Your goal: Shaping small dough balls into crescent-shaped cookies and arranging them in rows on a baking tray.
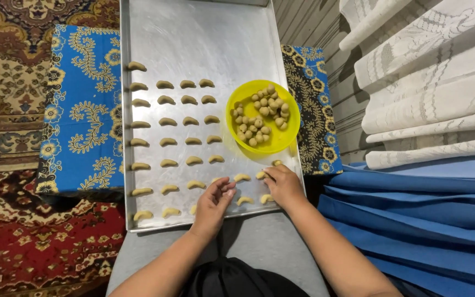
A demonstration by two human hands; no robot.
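Head view: left hand (214, 202) lies flat, fingers together, on the tray (193, 33); right hand (284, 185) pinches a dough crescent (261, 175).

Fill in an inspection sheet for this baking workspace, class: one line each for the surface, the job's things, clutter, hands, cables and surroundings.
Surface: metal baking tray resting on a blue patterned cloth; far half bare.
Job's things: crescent-shaped dough pieces laid in rows on the tray; yellow bowl on the tray's right side, holding small dough balls.
Clutter: nothing seen.
Hands: left hand rests on the tray's near rows, fingers bent; right hand touches a crescent near the tray's right edge.
Cables: nothing seen.
Surroundings: patterned red carpet to the left; folded white lace cloths and blue fabric stacked to the right.
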